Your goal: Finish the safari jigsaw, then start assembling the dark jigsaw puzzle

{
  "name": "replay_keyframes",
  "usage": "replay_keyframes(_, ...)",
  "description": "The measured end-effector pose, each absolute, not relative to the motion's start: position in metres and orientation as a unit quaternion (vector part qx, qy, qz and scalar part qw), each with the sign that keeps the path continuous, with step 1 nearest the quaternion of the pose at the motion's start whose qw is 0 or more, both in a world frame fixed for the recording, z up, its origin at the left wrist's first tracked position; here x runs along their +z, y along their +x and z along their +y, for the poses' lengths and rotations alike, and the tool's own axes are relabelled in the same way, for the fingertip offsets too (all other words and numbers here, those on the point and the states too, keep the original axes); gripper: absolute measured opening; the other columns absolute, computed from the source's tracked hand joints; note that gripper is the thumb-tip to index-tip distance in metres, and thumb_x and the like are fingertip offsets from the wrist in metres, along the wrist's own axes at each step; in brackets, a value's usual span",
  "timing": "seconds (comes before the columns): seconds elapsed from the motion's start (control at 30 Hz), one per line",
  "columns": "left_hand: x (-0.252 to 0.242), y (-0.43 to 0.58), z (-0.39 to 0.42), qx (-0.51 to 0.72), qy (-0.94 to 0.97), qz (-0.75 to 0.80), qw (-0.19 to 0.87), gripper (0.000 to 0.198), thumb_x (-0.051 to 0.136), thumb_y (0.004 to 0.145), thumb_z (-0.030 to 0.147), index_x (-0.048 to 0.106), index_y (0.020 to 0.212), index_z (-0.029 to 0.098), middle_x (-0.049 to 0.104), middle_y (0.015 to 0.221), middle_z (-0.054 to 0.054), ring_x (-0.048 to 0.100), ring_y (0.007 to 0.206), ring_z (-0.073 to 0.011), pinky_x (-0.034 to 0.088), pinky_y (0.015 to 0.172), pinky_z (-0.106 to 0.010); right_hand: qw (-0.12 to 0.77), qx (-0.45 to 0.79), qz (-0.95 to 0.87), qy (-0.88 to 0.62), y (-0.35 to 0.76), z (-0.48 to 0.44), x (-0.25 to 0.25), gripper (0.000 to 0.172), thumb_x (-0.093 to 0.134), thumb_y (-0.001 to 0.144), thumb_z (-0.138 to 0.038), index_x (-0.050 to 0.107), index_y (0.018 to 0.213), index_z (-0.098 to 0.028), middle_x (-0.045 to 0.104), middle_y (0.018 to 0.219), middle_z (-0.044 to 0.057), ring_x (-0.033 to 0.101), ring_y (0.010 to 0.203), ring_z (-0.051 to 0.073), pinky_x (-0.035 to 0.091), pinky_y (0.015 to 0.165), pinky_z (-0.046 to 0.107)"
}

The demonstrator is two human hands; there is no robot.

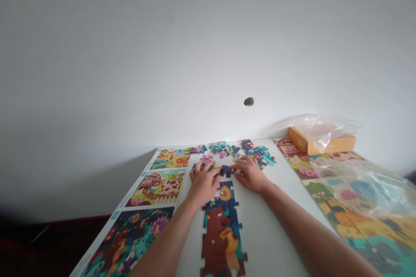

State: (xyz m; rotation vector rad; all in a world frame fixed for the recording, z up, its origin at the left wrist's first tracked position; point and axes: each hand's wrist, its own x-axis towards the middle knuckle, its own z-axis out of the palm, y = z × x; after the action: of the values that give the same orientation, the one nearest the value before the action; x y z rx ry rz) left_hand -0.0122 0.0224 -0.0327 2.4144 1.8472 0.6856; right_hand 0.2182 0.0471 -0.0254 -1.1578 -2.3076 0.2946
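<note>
My left hand (203, 181) rests with spread fingers on dark puzzle pieces at the top of the white table. To its right, my right hand (250, 173) has its fingers bent around the edge of a dark blue puzzle piece (226, 171), which lies between the two hands. Below them lies a joined strip of puzzle (221, 229) showing a brown bear and a yellow pot. A small gap separates the strip from the dark blue piece. Loose colourful pieces (260, 154) lie scattered beyond my hands, close to the wall.
Printed picture sheets (159, 187) lie along the left. On the right are an orange box (334, 144) with a clear plastic bag (321, 127) on it, and a farm-and-savanna picture (351, 216) partly under more plastic. The white wall (195, 52) has a small hole.
</note>
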Motion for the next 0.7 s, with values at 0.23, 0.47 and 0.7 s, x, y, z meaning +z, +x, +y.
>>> replay_keyframes(0.23,-0.031,-0.011,0.022,0.236,0.761,0.604,0.023,0.028,0.057,0.09,0.03,0.072,0.113,0.029,0.062,0.137,-0.003,0.042,0.13,-0.0362,0.036,0.105,-0.056,0.281,0.1,-0.845,-0.443,0.219,0.05,-0.032,0.039,0.058,0.087,-0.021,0.068,0.124,-0.027,0.066,0.128,0.006,0.049,0.121,0.028,0.034,0.105,0.047)
replay_keyframes(0.47,-0.03,-0.011,0.022,0.231,0.762,0.604,0.023,0.026,0.06,0.088,0.031,0.075,0.109,0.033,0.063,0.135,-0.002,0.043,0.129,-0.0362,0.037,0.104,-0.056,0.277,0.1,-0.851,-0.434,0.22,0.053,-0.039,0.037,0.058,0.089,-0.023,0.068,0.124,-0.028,0.067,0.133,0.006,0.047,0.129,0.032,0.031,0.108,0.056)
replay_keyframes(0.7,-0.034,-0.012,0.023,0.236,0.767,0.597,0.009,0.028,0.06,0.09,0.031,0.076,0.112,0.037,0.062,0.134,-0.003,0.042,0.128,-0.0364,0.038,0.102,-0.056,0.287,0.106,-0.852,-0.426,0.22,0.055,-0.042,0.031,0.061,0.089,-0.022,0.071,0.118,-0.03,0.071,0.123,0.003,0.05,0.126,0.03,0.033,0.107,0.054)
